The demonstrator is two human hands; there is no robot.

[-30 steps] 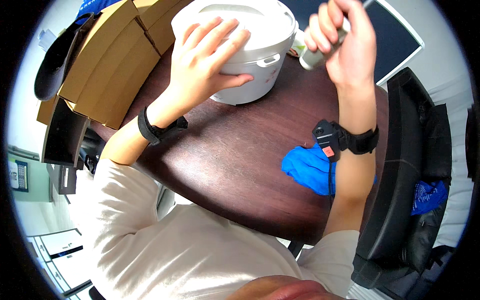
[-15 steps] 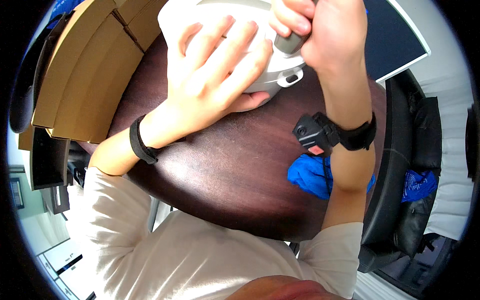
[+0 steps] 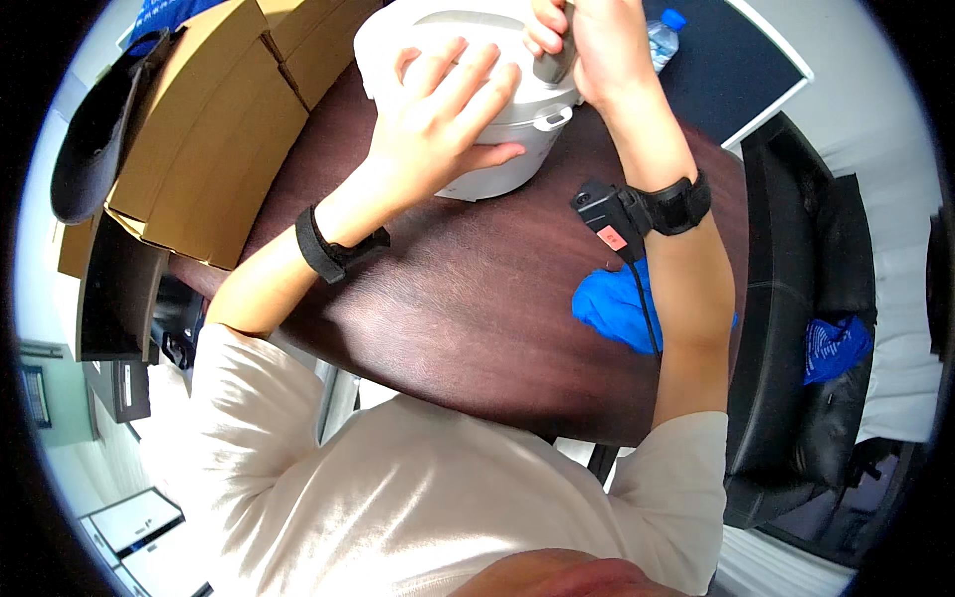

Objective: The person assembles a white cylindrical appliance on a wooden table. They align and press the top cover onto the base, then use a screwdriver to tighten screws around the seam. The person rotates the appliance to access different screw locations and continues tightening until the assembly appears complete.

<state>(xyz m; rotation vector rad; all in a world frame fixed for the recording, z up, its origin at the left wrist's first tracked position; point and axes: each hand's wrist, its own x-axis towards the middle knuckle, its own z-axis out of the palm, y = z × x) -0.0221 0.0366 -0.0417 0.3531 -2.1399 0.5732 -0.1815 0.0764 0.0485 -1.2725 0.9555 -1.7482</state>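
Note:
A white, rounded, lidded appliance (image 3: 502,164) stands on the dark wooden table; its exact kind I cannot make out. My left hand (image 3: 438,114) lies on its lid with the fingers spread, the thumb reaching down toward the side. At the lid's right side, my right hand (image 3: 607,55) is closed around a dark grey handle (image 3: 552,68); the handle's upper part is hidden by my fingers. A small white loop (image 3: 553,119) sticks out from the side below it. Black straps circle both wrists, and the right one carries a small black device (image 3: 609,214) with a cable.
Cardboard boxes (image 3: 214,139) stand at the left. A blue cloth or bag (image 3: 612,306) lies on the table (image 3: 477,318) by my right forearm. Behind my right hand is a bottle with a blue cap (image 3: 665,40), near a dark white-edged panel (image 3: 731,65). A black sofa (image 3: 776,398) stands at the right.
The view has shifted, so more of the appliance's side and the bottle now show. Both hands have stayed on the appliance, the left still spread and the right still around the handle.

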